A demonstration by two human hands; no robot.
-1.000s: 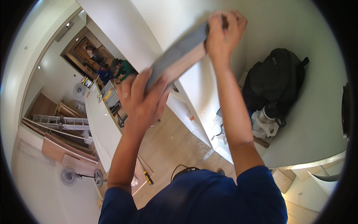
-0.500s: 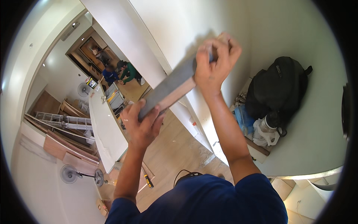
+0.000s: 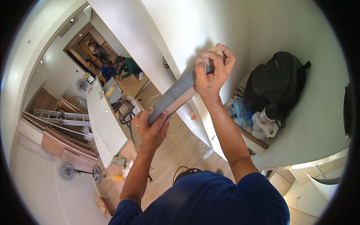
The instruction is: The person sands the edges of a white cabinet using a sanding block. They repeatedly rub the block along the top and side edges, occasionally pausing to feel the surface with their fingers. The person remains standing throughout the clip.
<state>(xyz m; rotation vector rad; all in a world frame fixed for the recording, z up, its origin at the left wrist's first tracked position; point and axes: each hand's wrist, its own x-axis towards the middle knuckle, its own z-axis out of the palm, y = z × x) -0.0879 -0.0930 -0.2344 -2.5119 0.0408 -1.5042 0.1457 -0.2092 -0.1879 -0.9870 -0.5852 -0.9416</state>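
Note:
Both hands grip a sanding block (image 3: 174,96), a long wooden block with dark grey abrasive paper over its face and bare pale wood along its lower side. It slants from lower left to upper right. My left hand (image 3: 150,130) is closed round the lower end, fingers underneath. At the upper end my right hand (image 3: 214,77) curls its fingers over the block, where some bare wood shows past the paper. Behind it is a white panel (image 3: 165,48) with a pale front edge; the hand's shadow falls on the white wall. Whether the block touches the panel I cannot tell.
On a white surface at right lie a black backpack (image 3: 277,84), a bottle (image 3: 268,114) and plastic bags. A long white counter (image 3: 103,125), a ladder (image 3: 62,118), wood boards (image 3: 65,144) and fans (image 3: 69,170) stand at left. Several people (image 3: 125,67) are at the far end.
My left hand has shifted slightly right, and my right hand slightly down and left. The block stays in both hands, moving with them. The whole view has shifted a little.

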